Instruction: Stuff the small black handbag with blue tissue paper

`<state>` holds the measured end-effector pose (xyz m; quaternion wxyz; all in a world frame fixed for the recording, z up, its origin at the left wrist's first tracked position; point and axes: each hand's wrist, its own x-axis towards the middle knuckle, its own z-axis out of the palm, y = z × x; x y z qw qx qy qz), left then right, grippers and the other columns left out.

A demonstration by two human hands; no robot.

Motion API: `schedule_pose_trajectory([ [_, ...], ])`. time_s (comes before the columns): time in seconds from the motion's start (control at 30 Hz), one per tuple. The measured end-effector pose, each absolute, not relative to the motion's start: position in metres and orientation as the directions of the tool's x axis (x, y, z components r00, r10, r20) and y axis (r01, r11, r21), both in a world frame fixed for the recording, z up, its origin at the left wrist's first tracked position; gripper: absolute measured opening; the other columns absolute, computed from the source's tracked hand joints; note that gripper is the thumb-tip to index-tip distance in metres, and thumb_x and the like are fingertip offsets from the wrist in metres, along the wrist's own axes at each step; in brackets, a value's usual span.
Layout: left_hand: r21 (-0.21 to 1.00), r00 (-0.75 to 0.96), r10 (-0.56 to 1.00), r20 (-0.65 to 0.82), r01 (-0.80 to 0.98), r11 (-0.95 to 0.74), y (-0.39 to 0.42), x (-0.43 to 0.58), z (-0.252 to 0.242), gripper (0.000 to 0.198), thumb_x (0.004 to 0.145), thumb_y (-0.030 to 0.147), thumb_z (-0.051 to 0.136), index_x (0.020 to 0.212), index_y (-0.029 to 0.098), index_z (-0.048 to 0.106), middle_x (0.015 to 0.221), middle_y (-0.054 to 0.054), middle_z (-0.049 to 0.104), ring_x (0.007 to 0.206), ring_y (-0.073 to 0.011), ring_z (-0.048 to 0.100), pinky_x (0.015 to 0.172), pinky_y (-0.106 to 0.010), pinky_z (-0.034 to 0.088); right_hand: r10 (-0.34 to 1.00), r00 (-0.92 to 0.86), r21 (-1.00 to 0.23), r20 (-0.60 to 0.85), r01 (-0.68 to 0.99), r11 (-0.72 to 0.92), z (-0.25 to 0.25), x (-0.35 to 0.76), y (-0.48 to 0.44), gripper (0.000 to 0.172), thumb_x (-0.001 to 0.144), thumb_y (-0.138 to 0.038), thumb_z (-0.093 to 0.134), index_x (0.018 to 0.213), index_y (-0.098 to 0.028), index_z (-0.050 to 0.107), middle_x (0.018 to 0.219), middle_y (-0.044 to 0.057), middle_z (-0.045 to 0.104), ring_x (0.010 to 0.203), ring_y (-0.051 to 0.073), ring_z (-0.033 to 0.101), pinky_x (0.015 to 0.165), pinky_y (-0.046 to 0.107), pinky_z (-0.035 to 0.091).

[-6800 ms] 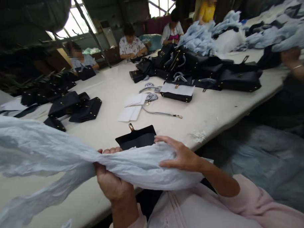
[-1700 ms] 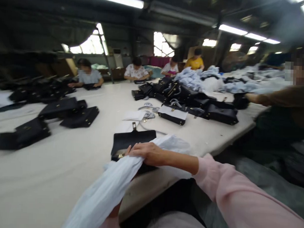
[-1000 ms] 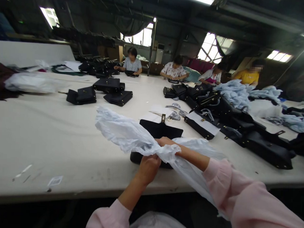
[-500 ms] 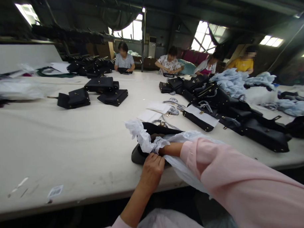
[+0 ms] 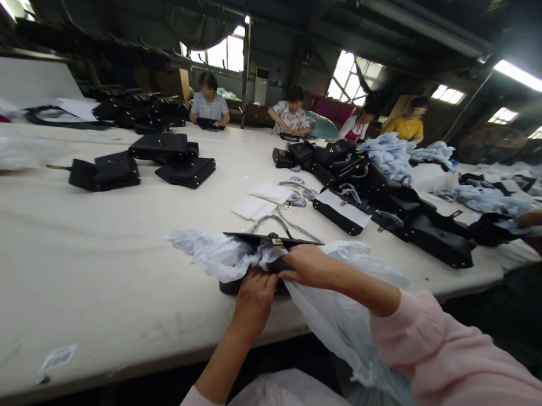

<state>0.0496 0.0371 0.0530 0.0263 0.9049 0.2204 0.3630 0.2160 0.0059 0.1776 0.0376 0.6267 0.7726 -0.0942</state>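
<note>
Head camera showed both of the person's hands at the near edge of a long white table (image 5: 95, 250), working pale blue tissue paper (image 5: 207, 257) into a black handbag (image 5: 269, 268). The bag lay right at the table's near edge, its flap (image 5: 274, 240) raised and nearly level, a small gold clasp on its front edge. The left hand (image 5: 255, 291) was at the bag's mouth with its fingers (image 5: 262, 278) curled in tight against the crumpled paper and the front of the bag; whether they pinched the paper or only pressed it could not be told. The right hand (image 5: 307, 266) lay just beside it, palm down, fingers bent and closed over a bunch of the same paper at the opening, under the flap. Part of the paper spread to the left on the table, and the rest hung from the right hand over the table edge toward the person's lap, beside a pink sleeve (image 5: 447, 363).

Just beyond the bag lay white cards (image 5: 262, 200) and loose grey straps (image 5: 298, 198). Farther right a heap of black bags (image 5: 386, 201) sat with a pile of blue paper (image 5: 397, 157) behind it, and more black bags (image 5: 166, 161) lay on the left. Four people (image 5: 292, 115) sat at the far side of the table.
</note>
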Motion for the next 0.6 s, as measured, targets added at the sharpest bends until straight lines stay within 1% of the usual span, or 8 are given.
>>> schedule_pose_trajectory([
  [0.07,0.214,0.643,0.425,0.637,0.382,-0.899,0.038,0.051,0.054,0.016,0.084,0.003,0.06,0.092,0.016,0.058,0.083,-0.005,0.062,0.083,-0.0265,0.055,0.078,-0.041,0.05,0.972,-0.127,0.028,-0.196,0.99,0.135,0.185,0.224,-0.008,0.041,0.082,-0.045,0.077,0.1,-0.009,0.07,0.101,0.018,0.069,0.096,0.036,0.065,0.082,0.041,0.052],
  [0.13,0.211,0.651,0.42,0.632,0.377,-0.902,0.039,0.052,0.055,0.02,0.083,0.001,0.06,0.097,0.016,0.059,0.086,-0.005,0.063,0.085,-0.0268,0.055,0.08,-0.042,0.05,0.976,-0.104,0.109,-0.192,0.986,0.126,0.183,0.23,-0.016,0.046,0.076,-0.043,0.081,0.105,-0.01,0.069,0.113,0.019,0.066,0.103,0.037,0.062,0.085,0.042,0.051],
  [0.17,0.206,0.655,0.415,0.631,0.375,-0.904,0.04,0.052,0.054,0.021,0.083,0.001,0.06,0.1,0.015,0.059,0.087,-0.006,0.063,0.086,-0.027,0.056,0.082,-0.042,0.05,0.976,-0.11,0.114,-0.186,0.985,0.132,0.181,0.233,-0.017,0.046,0.075,-0.038,0.081,0.109,-0.01,0.068,0.119,0.019,0.063,0.104,0.037,0.062,0.086,0.041,0.051],
  [0.23,0.194,0.656,0.41,0.634,0.378,-0.905,0.042,0.051,0.053,0.023,0.084,0.002,0.059,0.103,0.014,0.06,0.088,-0.006,0.064,0.087,-0.027,0.056,0.084,-0.043,0.049,0.971,-0.116,0.075,-0.207,0.988,0.134,0.176,0.238,-0.013,0.045,0.073,-0.028,0.078,0.112,-0.009,0.067,0.12,0.021,0.062,0.1,0.034,0.063,0.082,0.038,0.051],
  [0.4,0.198,0.652,0.408,0.639,0.373,-0.907,0.043,0.048,0.051,0.022,0.087,0.004,0.058,0.105,0.015,0.061,0.092,-0.006,0.066,0.09,-0.0262,0.059,0.086,-0.042,0.049,0.956,-0.102,-0.108,-0.274,0.991,0.075,0.185,0.25,0.018,0.032,0.068,-0.006,0.069,0.1,-0.006,0.07,0.095,0.017,0.069,0.086,0.03,0.065,0.068,0.03,0.048],
  [0.47,0.182,0.651,0.379,0.657,0.351,-0.918,0.041,0.047,0.048,0.021,0.089,0.005,0.055,0.106,0.016,0.061,0.093,-0.006,0.066,0.092,-0.026,0.06,0.087,-0.041,0.048,0.96,-0.085,-0.158,-0.267,0.986,0.043,0.195,0.244,0.027,0.019,0.069,-0.008,0.07,0.088,-0.005,0.07,0.084,0.013,0.07,0.076,0.028,0.064,0.061,0.028,0.046],
  [0.53,0.116,0.649,0.315,0.693,0.331,-0.937,0.041,0.045,0.042,0.019,0.092,0.009,0.051,0.107,0.016,0.061,0.093,-0.008,0.067,0.093,-0.0268,0.062,0.088,-0.042,0.048,0.965,-0.084,-0.216,-0.249,0.976,0.029,0.2,0.229,0.034,0.011,0.077,-0.016,0.069,0.083,-0.007,0.07,0.077,0.007,0.069,0.069,0.022,0.063,0.057,0.025,0.045],
  [0.6,0.011,0.621,0.213,0.755,0.312,-0.95,0.049,0.047,0.034,0.016,0.093,0.014,0.049,0.101,0.017,0.062,0.09,-0.009,0.068,0.088,-0.0285,0.064,0.085,-0.044,0.048,0.968,-0.152,-0.32,-0.197,0.944,0.083,0.191,0.214,0.048,0.013,0.081,-0.018,0.069,0.094,-0.016,0.069,0.087,-0.002,0.07,0.081,0.015,0.064,0.068,0.017,0.047],
])
